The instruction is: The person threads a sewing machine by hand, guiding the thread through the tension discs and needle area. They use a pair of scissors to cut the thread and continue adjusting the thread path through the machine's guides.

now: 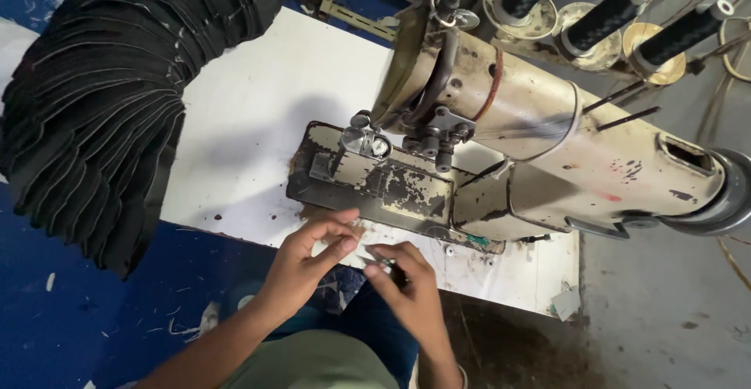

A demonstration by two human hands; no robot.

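Thread snips, small and metallic, are pinched in the right hand, fingers closed round them, just in front of the table edge. Judged light, stiff, sharp-tipped; best gripped mid-body. Left hand is half curled, thumb and forefinger nearly meeting; anything between them cannot be told. Worn sewing machine stands close behind; stacked dark fabric pieces hang well left.

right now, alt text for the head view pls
Two hands, left hand and right hand, pinch something small and hard to make out at the front edge of a white table. Behind them is a worn cream sewing machine, with stacked black fabric at left.
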